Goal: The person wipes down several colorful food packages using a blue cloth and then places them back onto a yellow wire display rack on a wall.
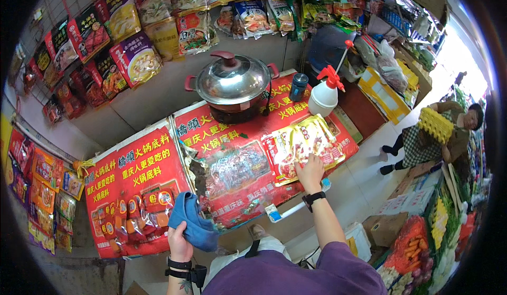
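Note:
My left hand [180, 242] grips a folded blue cloth [192, 220] beside the front edge of the table. The table wears a red printed cover [222, 204] that is torn near the middle, showing a dark surface. My right hand [311, 173] reaches over the table's right part, its fingers on shiny yellow-and-red food packets [298, 142] lying overlapped. Whether those fingers pinch a packet or only rest on it is unclear. Behind the packets stands a white pump spray bottle [323, 100] with a red head, next to a dark blue lidded cup [298, 87].
A steel pot [233, 83] with a domed lid and red handles stands at the table's back. Seasoning packets [136, 57] hang along the wall. To the right, a person [439, 136] holds yellow egg trays [435, 125]. Vegetables and cardboard boxes [384, 228] line the floor at lower right.

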`<control>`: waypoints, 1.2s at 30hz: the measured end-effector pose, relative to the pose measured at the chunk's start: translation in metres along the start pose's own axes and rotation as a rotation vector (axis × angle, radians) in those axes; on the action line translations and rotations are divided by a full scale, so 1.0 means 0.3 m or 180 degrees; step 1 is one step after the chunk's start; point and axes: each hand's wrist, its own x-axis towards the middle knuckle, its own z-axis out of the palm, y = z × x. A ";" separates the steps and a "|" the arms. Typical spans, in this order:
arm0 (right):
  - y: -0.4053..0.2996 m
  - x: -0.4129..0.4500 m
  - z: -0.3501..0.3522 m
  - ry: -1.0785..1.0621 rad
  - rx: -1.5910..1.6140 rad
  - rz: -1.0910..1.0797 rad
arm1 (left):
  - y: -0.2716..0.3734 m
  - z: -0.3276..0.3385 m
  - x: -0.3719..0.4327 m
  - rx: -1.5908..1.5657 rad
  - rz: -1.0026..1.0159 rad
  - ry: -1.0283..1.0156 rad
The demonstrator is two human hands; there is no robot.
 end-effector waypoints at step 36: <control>-0.480 -0.224 -0.325 -0.1722 0.2564 -0.2066 | -0.127 0.147 -0.035 0.0170 0.0401 -0.0344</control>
